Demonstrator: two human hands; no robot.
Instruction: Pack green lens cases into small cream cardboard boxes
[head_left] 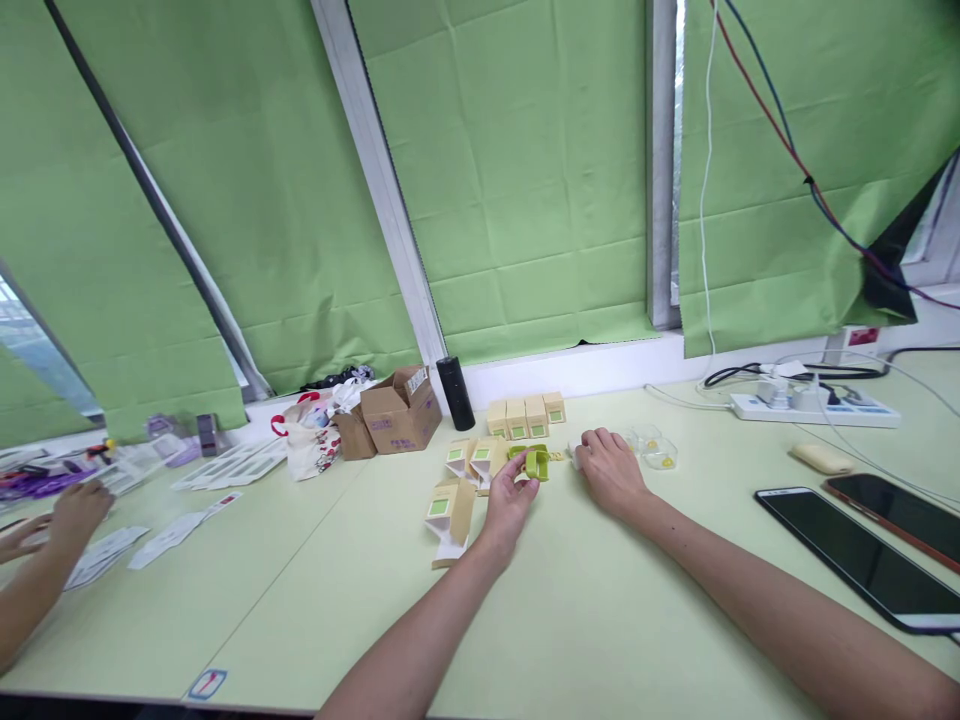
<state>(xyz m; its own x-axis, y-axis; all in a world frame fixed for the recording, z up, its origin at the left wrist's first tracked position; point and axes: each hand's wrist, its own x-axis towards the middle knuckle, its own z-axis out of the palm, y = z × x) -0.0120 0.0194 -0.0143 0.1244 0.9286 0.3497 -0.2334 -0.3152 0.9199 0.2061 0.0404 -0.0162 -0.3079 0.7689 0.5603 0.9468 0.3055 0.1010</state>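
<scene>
My left hand (pixel 510 508) is closed on a small olive-green plastic holder (pixel 537 463), pinched between thumb and fingers above the table. To its right, my right hand (pixel 609 472) rests low over the tabletop with its fingers curled together. A bit of something pale shows at its fingertips, too small to name. Just beyond that hand lie clear plastic cups (pixel 660 453) with yellow spots in them. Cream-coloured small cartons with green windows stand near my left hand; one open carton (pixel 450 510) is closest, beside my wrist. Tiny yellowish pieces (pixel 556 456) lie between my hands.
Behind my hands stands a row of several closed cartons (pixel 526 418). A black cylinder (pixel 455 394) and a cardboard box (pixel 401 412) are at the back. Two phones (pixel 862 555) and a power strip (pixel 817 408) occupy the right. Another person's hands (pixel 79 510) work at far left.
</scene>
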